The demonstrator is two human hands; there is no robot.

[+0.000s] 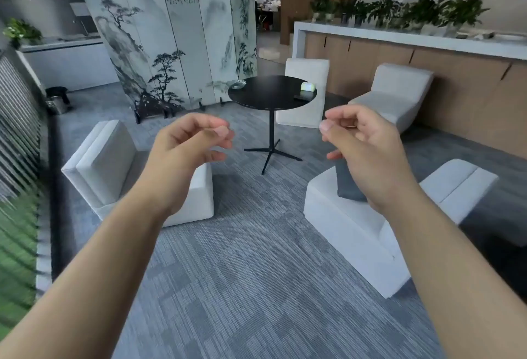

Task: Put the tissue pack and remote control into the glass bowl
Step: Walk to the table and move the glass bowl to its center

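Note:
A round black table (271, 99) stands some way ahead of me. On its far left edge sits the glass bowl (238, 84). At its right side lies the pale green tissue pack (308, 86), and the dark remote control (302, 97) lies just in front of the pack. My left hand (188, 153) and my right hand (362, 145) are raised in mid-air well short of the table. Both have loosely curled fingers and hold nothing.
White armchairs stand around the table: one at the near left (114, 170), one at the near right (370, 227) with a grey cushion, two behind. A painted folding screen (171, 36) stands at the back left. A wooden counter (427, 45) with plants runs along the right.

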